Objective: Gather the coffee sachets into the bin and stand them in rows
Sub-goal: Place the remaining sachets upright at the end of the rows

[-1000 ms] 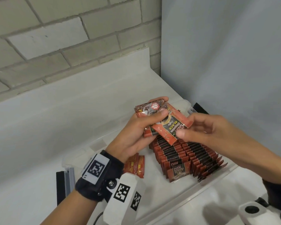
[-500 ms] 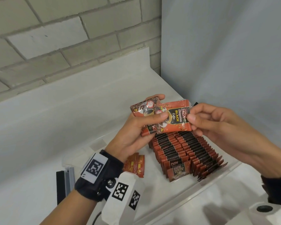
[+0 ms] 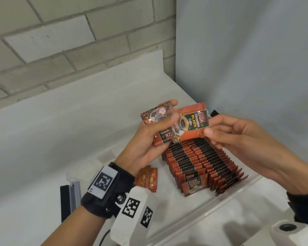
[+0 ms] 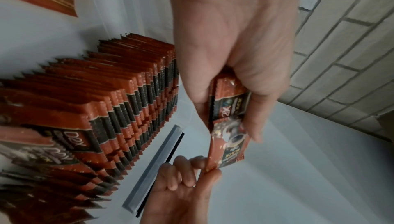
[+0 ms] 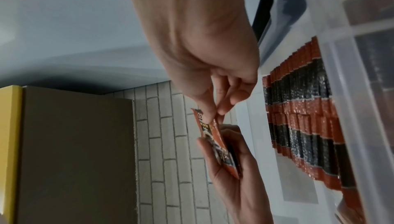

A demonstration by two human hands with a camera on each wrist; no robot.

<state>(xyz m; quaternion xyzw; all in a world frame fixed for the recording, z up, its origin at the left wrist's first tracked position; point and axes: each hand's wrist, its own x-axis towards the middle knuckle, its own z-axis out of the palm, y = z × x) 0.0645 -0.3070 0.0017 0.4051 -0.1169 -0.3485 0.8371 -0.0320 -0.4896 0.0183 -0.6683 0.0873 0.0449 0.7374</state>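
Two hands: both are raised over the clear plastic storage bin [image 3: 235, 193], sharing one sachet.
Loose pile: a few red flat sachets [image 3: 146, 178] are seen lying face down on the bin floor, below the left wrist.
Left hand [image 3: 149, 139]: its fingers and thumb are curled round a small stack of red-and-black foil coffee sachets [image 3: 163, 137]; the stack is held above the far end of the rows.
Top sachet [image 3: 192, 123]: its left end is pinned under the left thumb, and its long axis is laid across, left to right, with the printed face up.
Standing rows [image 3: 201, 166]: two packed rows of upright sachets are seen on the right side of the bin floor, directly below the held sachet.
Right hand [image 3: 238, 137]: the right end of the top sachet is pinched between thumb and forefinger; the other fingers are loosely curled and hold nothing.
Deciding relation: the sachet is already in the right fingers, so this hand is judged the nearer one for drawing it off rightward.
Open room: bare bin floor is seen left of the rows and at their near end; the right wall lies close beside the right-hand row.
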